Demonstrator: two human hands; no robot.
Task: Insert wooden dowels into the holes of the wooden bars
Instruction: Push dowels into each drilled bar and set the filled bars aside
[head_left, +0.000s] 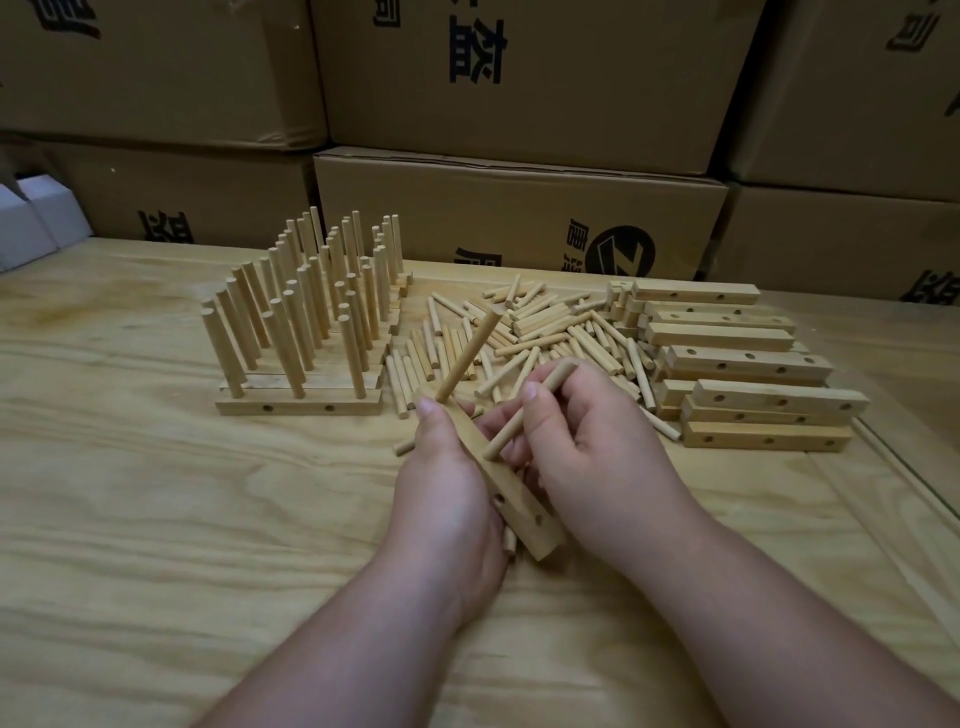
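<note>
I have the wooden bar (498, 483) in my left hand (441, 499), lifted off the counter (156, 519) a little way in from its near edge, roughly at the middle of its width. My left fingers curl round the bar's underside with the thumb on top. One dowel (467, 358) already stands in the far hole. My right hand (587, 441) pinches a second dowel (530, 410) between thumb and curled fingers, its lower tip touching the bar's top face about midway along.

To do this step well, I judge the dowel should be brought square to the bar's top face before I push. At present it leans up and to the right, so it would likely bind at the hole's rim. I would steady the bar with the left thumb, seat the tip, then press straight along the dowel's own length, perhaps with a slight twist.

The bar's long axis runs from near-right to far-left, its near end towards me and two empty holes showing there. The seated dowel points up and away, tilted right.

Loose dowels (545, 332) lie heaped towards the far edge, blank bars (748, 374) stacked at the right, finished bars (301, 332) at the left.
</note>
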